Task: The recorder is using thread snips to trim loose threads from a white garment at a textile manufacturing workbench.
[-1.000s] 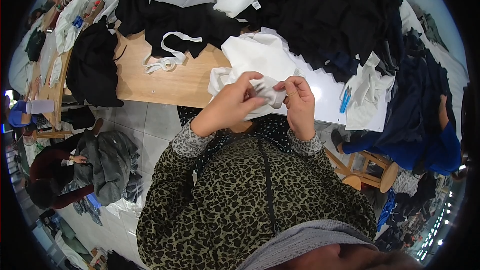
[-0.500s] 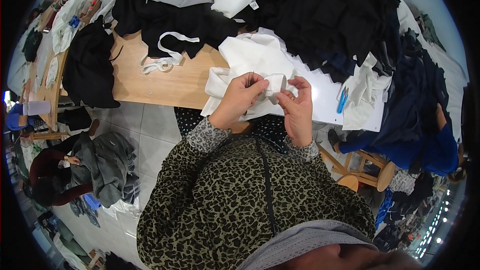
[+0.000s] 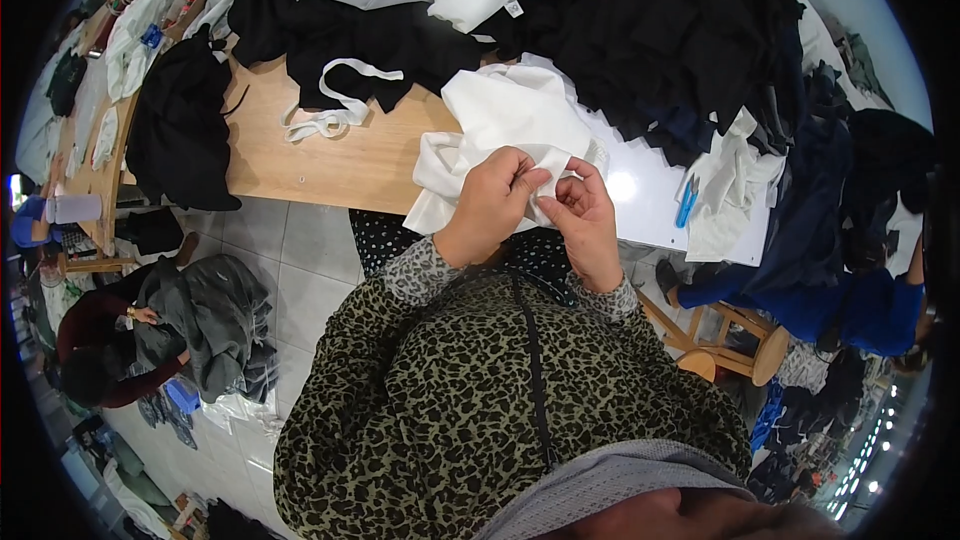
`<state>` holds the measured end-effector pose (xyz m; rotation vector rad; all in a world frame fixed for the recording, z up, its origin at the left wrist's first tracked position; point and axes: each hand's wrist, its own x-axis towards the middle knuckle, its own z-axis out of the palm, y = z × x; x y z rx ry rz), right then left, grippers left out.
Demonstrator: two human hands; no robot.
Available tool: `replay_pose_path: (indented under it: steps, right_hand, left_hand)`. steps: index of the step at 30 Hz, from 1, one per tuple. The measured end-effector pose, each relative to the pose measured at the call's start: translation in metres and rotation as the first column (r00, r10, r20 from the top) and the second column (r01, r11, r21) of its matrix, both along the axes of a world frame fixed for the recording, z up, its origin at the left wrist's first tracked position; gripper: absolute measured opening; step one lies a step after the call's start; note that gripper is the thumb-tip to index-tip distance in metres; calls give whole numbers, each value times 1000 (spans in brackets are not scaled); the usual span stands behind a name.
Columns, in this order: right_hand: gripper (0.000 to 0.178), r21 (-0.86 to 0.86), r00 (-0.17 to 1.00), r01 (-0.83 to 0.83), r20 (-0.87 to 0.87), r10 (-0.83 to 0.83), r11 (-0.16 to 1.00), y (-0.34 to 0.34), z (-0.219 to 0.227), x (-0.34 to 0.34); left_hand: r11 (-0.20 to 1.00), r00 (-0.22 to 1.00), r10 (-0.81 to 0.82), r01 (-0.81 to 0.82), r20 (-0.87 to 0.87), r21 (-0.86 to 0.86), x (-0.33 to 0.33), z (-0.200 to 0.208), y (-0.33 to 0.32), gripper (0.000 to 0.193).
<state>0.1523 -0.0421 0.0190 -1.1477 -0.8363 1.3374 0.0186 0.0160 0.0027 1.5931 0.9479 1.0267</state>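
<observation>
A white fabric garment (image 3: pixel 512 108) lies bunched at the near edge of the table, part of it on the wood and part on a white surface. My left hand (image 3: pixel 490 195) is closed on a fold of it, thumb and fingers pinched toward the right. Close beside, my right hand (image 3: pixel 583 218) also pinches the white cloth, its fingertips bent and almost meeting the left thumb. The exact spot between the fingertips is partly hidden. To the right rests a pair of blue-handled thread snips (image 3: pixel 687 202), next to a second crumpled white cloth (image 3: pixel 722 185).
Black garments (image 3: pixel 660 30) pile along the far side. A white strip (image 3: pixel 340 120) curls on the wooden tabletop (image 3: pixel 270 155). A black garment (image 3: pixel 180 130) hangs over the left edge. A wooden stool (image 3: pixel 745 340) stands at right, near a person in blue; another person handles grey cloth (image 3: pixel 205 330).
My hands have come closer together and the raised white loop of fabric between them has been lowered and flattened. A dark object at my left fingers no longer shows. My right fingers have curled in.
</observation>
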Motion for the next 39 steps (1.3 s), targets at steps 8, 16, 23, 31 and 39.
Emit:
replay_pose_path:
  steps: [8,16,23,31,39]
  right_hand:
    - [78,-27,958,-15,-286,6,1000,4,23,-1]
    - [40,-103,856,-187,-504,110,977,5,4,2]
    - [35,-158,897,-54,-441,-22,986,13,6,-13]
    - [38,-142,911,42,-400,-96,989,18,7,-28]
    - [39,-107,942,19,-332,-53,994,18,9,-29]
  left_hand:
    - [708,915,-65,324,399,-628,-21,6,29,17]
    - [990,997,-54,61,56,-125,-34,12,-4,13]
    - [898,864,346,-193,365,-395,-44,3,0,12]
    - [924,939,228,-125,259,-361,-48,2,-21,31]
    - [899,892,169,34,420,-436,-38,3,-14,34]
